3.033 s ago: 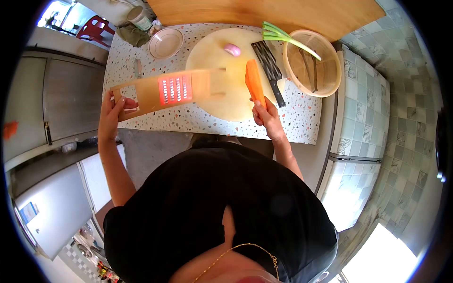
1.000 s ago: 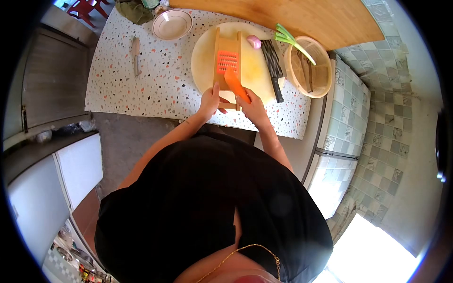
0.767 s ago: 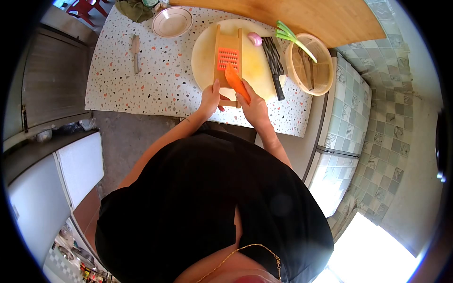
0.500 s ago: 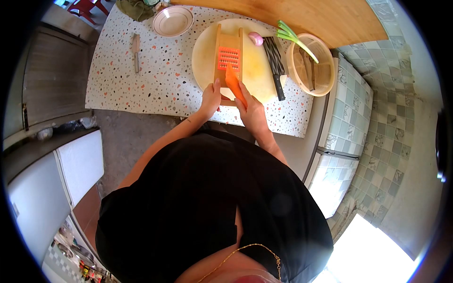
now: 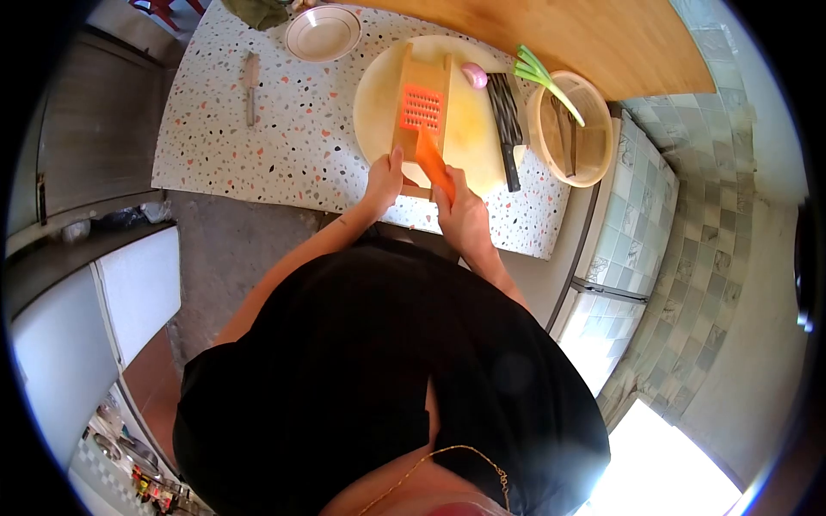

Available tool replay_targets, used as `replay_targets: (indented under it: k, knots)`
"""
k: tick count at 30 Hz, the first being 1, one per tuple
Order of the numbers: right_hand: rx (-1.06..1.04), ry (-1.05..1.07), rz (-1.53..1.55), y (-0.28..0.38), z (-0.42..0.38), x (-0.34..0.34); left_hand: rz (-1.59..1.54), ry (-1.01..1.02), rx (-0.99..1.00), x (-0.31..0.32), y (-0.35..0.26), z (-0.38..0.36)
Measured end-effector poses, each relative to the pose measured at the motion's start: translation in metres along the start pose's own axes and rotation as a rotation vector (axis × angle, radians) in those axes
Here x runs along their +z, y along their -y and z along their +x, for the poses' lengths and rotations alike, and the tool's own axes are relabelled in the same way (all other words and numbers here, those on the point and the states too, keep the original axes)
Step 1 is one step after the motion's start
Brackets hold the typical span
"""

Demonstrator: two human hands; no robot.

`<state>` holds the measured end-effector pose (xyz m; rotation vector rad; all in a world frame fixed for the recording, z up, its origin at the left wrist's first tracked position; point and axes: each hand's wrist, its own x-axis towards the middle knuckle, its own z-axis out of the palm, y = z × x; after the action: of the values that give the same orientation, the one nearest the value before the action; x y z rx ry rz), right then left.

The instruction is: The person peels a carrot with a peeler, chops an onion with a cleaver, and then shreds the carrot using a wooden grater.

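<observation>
My left hand [image 5: 385, 178] is closed on the near end of a wooden grater [image 5: 403, 129], which has an orange toothed panel and leans over a round cutting board [image 5: 473, 129]. In my right hand [image 5: 465, 213] is a peeled carrot [image 5: 434, 163], gripped at its thick end. The carrot's tip lies at the lower edge of the toothed panel. A piece of shallot or red onion [image 5: 474, 75] sits on the board to the right of the grater. Beside it lies a dark-bladed knife [image 5: 508, 129] with a black handle.
A plastic basket [image 5: 538, 129] at the right holds a green onion [image 5: 551, 79] and some utensils. On the speckled table [image 5: 284, 146] are a small knife [image 5: 250, 90] at the left and a shallow bowl [image 5: 323, 34] at the back. A wooden panel [image 5: 585, 43] borders the far side.
The camera view has shifted slightly, so the table scene sits a little lower and tilted. My right hand and the carrot have come slightly back toward me along the grater.
</observation>
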<state>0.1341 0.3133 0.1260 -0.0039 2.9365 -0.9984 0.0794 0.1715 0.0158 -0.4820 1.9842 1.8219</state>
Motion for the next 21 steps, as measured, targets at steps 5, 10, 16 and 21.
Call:
replay_targets:
  k: [5,10,16,21]
  knots:
    - [0.046,0.034,-0.155,-0.012,0.094,0.016,-0.017,-0.022,0.013,-0.005,-0.007,0.009]
    - [0.058,0.069,-0.207,0.018,0.151,0.028,-0.230,-0.051,-0.099,-0.021,-0.021,0.044]
    - [0.080,0.120,-0.227,0.019,0.133,0.018,-0.158,0.009,-0.089,-0.024,-0.024,0.032]
    - [0.007,0.135,-0.201,0.010,0.092,0.008,0.077,0.015,0.022,-0.015,-0.029,0.003]
